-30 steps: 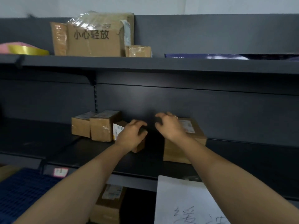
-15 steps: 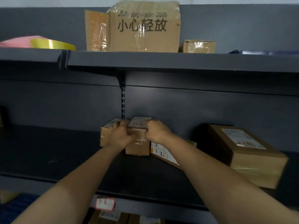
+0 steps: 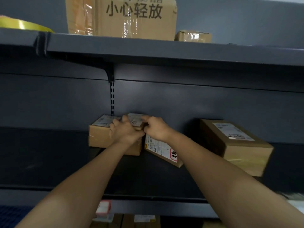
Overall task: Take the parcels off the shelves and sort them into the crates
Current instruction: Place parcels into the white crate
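Several brown cardboard parcels stand on the dark middle shelf (image 3: 49, 162). My left hand (image 3: 125, 132) and my right hand (image 3: 156, 129) both grip the small middle parcel (image 3: 135, 120), which is mostly hidden behind them. Left of it stands a similar small parcel (image 3: 98, 134). Under my right wrist a flat parcel (image 3: 162, 151) with a white label and a red-edged sticker leans tilted. A bigger parcel (image 3: 236, 145) lies further right on the same shelf.
The upper shelf (image 3: 164, 50) carries a large taped carton (image 3: 121, 15) with black characters, a small taped box (image 3: 193, 36) and a yellow thing (image 3: 24, 24) at the left. More parcels (image 3: 141, 219) show on the shelf below. A blue crate (image 3: 9, 216) sits at bottom left.
Both hands left the flat parcel and the big parcel and moved left onto the small middle parcel, closing round it. My view shifted left and closer to the shelf.
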`<state>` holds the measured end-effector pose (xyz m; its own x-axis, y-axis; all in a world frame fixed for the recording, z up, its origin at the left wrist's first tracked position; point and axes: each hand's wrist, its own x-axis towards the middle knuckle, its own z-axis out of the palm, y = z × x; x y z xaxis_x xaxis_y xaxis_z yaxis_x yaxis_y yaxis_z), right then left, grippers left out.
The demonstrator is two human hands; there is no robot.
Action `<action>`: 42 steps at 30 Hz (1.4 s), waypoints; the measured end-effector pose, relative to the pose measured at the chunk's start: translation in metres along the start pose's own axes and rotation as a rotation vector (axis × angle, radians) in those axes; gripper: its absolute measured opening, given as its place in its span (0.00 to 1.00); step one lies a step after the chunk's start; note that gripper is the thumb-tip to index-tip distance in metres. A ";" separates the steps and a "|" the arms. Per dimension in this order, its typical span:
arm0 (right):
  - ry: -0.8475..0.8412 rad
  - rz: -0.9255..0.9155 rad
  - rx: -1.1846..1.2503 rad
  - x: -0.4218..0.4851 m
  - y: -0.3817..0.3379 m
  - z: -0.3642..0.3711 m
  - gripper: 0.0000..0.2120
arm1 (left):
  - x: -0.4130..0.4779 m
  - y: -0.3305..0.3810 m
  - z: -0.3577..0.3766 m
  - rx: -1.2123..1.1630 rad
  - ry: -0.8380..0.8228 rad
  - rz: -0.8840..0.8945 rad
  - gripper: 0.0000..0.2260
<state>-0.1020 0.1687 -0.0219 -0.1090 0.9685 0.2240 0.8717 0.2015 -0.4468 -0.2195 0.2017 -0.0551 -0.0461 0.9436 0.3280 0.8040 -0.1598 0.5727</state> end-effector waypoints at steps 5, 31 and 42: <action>0.051 -0.096 -0.172 -0.030 0.012 -0.013 0.26 | -0.034 0.004 -0.017 0.034 0.146 0.012 0.38; 0.445 0.602 0.503 -0.202 0.204 -0.123 0.27 | -0.179 0.199 0.066 0.033 0.187 0.204 0.37; 0.540 0.747 0.941 -0.176 0.249 -0.127 0.31 | -0.154 0.189 0.114 -0.222 0.061 0.144 0.42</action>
<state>0.1949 0.0300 -0.0625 0.6452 0.7543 -0.1210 -0.0495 -0.1167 -0.9919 0.0075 0.0588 -0.0829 0.0185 0.8884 0.4588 0.6557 -0.3572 0.6652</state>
